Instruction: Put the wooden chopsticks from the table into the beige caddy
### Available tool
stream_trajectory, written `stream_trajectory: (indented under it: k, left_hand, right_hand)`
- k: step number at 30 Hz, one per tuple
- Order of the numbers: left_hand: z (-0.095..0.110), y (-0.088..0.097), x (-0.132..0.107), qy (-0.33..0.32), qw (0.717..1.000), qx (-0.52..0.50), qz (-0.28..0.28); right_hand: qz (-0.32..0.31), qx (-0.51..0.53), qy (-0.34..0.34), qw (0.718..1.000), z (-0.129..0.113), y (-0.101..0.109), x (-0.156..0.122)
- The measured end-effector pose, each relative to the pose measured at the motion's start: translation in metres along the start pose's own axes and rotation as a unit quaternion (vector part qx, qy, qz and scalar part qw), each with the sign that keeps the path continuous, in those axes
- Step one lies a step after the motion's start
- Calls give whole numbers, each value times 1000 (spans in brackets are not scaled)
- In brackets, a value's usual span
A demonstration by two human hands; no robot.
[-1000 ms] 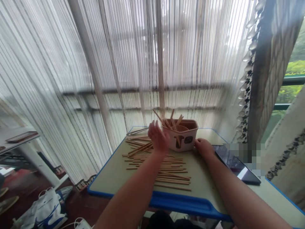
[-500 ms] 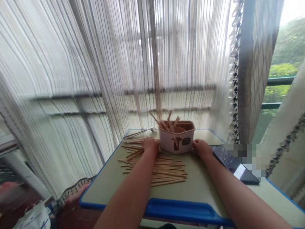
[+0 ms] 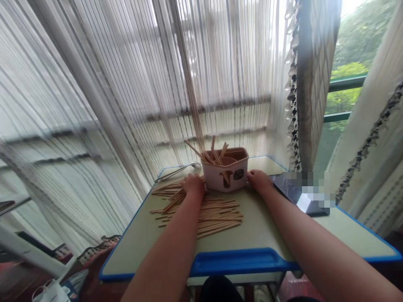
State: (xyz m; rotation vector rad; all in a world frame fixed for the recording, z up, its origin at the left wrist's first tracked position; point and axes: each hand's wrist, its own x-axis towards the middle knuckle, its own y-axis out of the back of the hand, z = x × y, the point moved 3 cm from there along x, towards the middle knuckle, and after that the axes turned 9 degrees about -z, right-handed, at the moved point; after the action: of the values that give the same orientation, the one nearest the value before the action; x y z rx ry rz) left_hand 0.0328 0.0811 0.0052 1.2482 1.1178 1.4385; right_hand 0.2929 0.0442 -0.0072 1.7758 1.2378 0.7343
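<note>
A pinkish-white utensil holder [image 3: 211, 181] with a brown rim stands at the back of the desk, several chopsticks [image 3: 213, 144] leaning out of its left part. My right hand [image 3: 258, 180] is at the holder's right side, its fingers curled against the corner. To the left of the holder, my left hand [image 3: 192, 184] lies over loose wooden chopsticks [image 3: 170, 188], its fingers stretched out and partly hidden by the back of the hand. More wooden chopsticks [image 3: 220, 218] are spread in a rough row nearer to me, partly behind my left forearm.
Metal cutlery, seemingly spoons [image 3: 179, 171], lies at the desk's back left. A dark tablet-like slab [image 3: 286, 191] is to the right of my right hand. The pale desk [image 3: 132, 247] has a blue edge and a blue front tray [image 3: 233, 261]. Sheer curtains [image 3: 132, 75] hang behind.
My view has tilted and shifted, so the desk appears higher and farther left. Both hands keep nearly the same places beside the holder, and the chopsticks look unmoved.
</note>
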Motion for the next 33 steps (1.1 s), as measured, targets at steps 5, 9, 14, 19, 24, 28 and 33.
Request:
stream_trajectory:
  k: [5, 9, 14, 19, 24, 28, 33]
  left_hand:
    - [4, 17, -6, 11, 997, -33, 71]
    - [3, 40, -14, 24, 970, -101, 221]
    - [0, 66, -34, 26, 905, -189, 381]
    - [1, 71, -45, 24, 895, -227, 384]
    - [0, 70, -46, 36, 896, -251, 365]
    - [-10, 75, -43, 78, 865, -288, 402]
    - [-27, 83, -41, 111, 793, -370, 472]
  right_hand:
    - [-6, 7, -3, 1000, 1, 0, -1]
    - [2, 12, -3, 1000, 2, -1, -1]
    - [4, 6, -1, 1000, 3, -1, -1]
    - [4, 10, 9, 1000, 2, -1, -2]
    - [3, 15, 19, 1000, 2, -1, -2]
    - [-4, 4, 12, 1000, 3, -2, 0]
    - [-5, 1, 11, 1000, 1, -1, -1]
